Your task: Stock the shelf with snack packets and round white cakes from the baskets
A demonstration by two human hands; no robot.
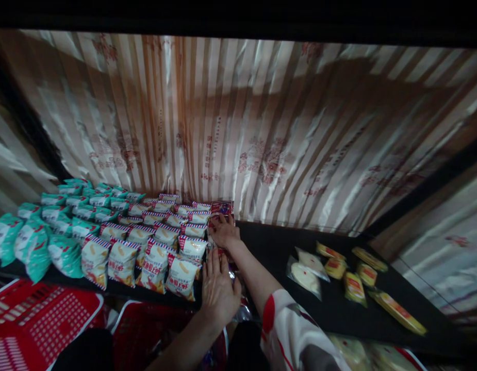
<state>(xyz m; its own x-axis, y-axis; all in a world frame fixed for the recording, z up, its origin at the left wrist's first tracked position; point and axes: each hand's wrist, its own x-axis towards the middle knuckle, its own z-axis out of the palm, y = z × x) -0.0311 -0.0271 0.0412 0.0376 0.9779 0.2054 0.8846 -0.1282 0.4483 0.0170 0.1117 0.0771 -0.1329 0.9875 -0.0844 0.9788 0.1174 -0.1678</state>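
Several white packets (pixel 152 264), marked "上虾", lie at 9 o'clock from the right hand (pixel 225 233) — on red packets (pixel 223 207); left hand (pixel 218 292) at its 6 o'clock — all fingers (pixel 210 264) extended, released.

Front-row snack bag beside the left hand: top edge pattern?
Red, white and blue stripes; the snack bag shows best in head view.

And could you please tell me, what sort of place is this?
Probably a shop or its stockroom; I cannot tell which. Turquoise bags, white bags and red packets are grouped by kind on a black shelf, yellow packets lie further right, and red plastic baskets sit below.
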